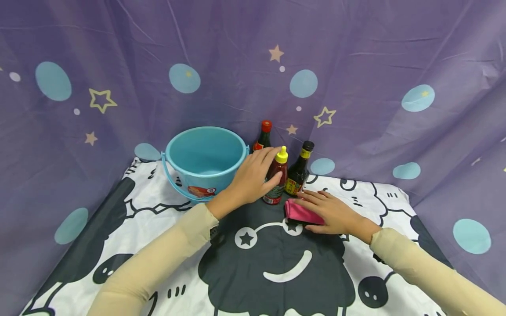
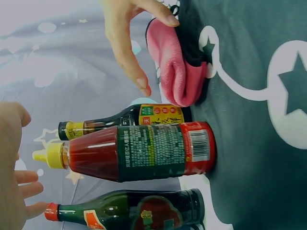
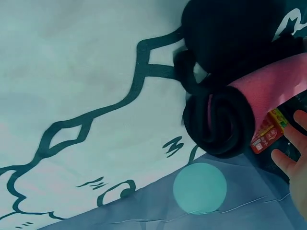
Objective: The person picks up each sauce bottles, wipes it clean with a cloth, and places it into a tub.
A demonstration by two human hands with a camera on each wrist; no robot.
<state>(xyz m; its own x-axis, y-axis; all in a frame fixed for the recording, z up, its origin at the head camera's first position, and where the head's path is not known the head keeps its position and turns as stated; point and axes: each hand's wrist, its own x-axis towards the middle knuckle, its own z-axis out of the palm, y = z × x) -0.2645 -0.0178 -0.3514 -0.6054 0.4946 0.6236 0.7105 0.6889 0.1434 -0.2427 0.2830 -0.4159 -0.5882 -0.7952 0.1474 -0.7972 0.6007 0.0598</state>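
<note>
My left hand (image 1: 254,177), fingers spread, is beside a squeeze bottle of red sauce (image 1: 273,186) with a yellow nozzle cap. In the left wrist view this hand (image 2: 12,177) stands apart from the bottle. My right hand (image 1: 334,213) is over a rolled pink and black cloth (image 1: 302,213), its fingers spread across it; whether it touches cannot be told. Behind the squeeze bottle stand a dark sauce bottle with a black cap (image 1: 298,173) and a green bottle with a red cap (image 1: 264,136), partly hidden by my left hand.
A light blue bucket (image 1: 205,171) with a handle stands left of the bottles. The table is covered with a black and white cartoon-sheep cloth (image 1: 276,254). A purple curtain (image 1: 237,44) with stars and blue ovals hangs behind.
</note>
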